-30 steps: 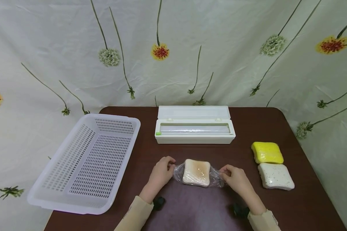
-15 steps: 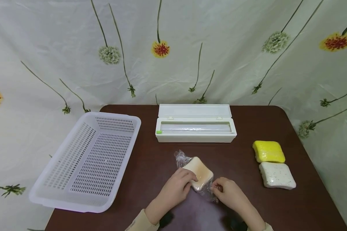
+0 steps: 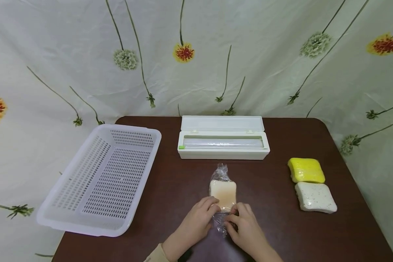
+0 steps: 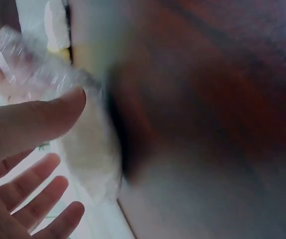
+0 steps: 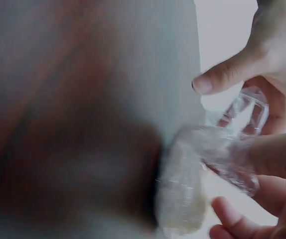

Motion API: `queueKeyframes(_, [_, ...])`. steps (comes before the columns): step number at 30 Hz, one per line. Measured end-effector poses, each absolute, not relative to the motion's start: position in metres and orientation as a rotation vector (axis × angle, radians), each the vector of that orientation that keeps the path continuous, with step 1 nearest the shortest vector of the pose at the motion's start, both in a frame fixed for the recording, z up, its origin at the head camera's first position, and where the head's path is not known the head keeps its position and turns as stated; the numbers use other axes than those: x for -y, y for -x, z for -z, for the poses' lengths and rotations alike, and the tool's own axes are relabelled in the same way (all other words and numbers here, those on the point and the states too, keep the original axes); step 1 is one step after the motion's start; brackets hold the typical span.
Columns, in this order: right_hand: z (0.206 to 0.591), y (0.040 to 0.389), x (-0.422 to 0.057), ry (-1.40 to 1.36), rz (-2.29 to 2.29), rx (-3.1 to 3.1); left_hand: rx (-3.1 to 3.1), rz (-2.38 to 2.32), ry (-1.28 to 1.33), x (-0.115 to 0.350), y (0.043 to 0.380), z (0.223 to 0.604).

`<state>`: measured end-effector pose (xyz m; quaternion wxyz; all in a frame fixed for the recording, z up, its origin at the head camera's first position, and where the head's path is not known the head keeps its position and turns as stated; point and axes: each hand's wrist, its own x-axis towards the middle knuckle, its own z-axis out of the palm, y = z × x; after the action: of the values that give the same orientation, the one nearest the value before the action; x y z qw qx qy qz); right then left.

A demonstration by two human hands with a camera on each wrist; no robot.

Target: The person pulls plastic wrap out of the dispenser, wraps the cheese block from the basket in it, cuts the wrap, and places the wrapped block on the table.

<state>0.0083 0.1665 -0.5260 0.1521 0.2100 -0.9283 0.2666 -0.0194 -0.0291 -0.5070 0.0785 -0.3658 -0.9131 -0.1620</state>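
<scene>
A toast slice (image 3: 223,193) in clear plastic wrap (image 3: 221,172) lies at the near middle of the table. One twisted wrap end points to the back, the other toward the person. My left hand (image 3: 196,220) is at the slice's near left corner, its thumb spread and its fingers loose in the left wrist view. My right hand (image 3: 243,227) pinches the near wrap end at the slice's front edge. In the right wrist view, crumpled film (image 5: 227,144) lies over the right thumb, and the wrapped slice (image 5: 183,194) shows edge-on.
A white wrap dispenser (image 3: 224,154) with its lid up stands at the back middle. On the left is a white perforated basket (image 3: 132,203). A yellow wrapped slice (image 3: 306,170) and a white speckled one (image 3: 315,197) lie at the right of the brown table (image 3: 278,145).
The wrapped slice has turned about a quarter turn clockwise, so its wrap ends now point back and front. Both hands have come together at its near end; the left left its wrap end.
</scene>
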Motion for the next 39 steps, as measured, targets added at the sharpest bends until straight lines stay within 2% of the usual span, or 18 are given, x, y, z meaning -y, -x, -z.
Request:
queueKeyframes(9, [0.533, -0.009, -0.158, -0.606, -0.918, 2.566, 2.685, 0.501, 1.051, 0.027, 0.019, 0.520])
queueKeyframes(22, [0.529, 0.001, -0.162, -0.470, -1.197, 2.535, 2.734, 0.568, 0.917, 0.024, 0.029, 0.515])
queueKeyframes(39, [0.526, 0.029, -0.164, -0.331, -1.242, 2.689, 2.782, 0.797, 0.660, 0.016, 0.047, 0.518])
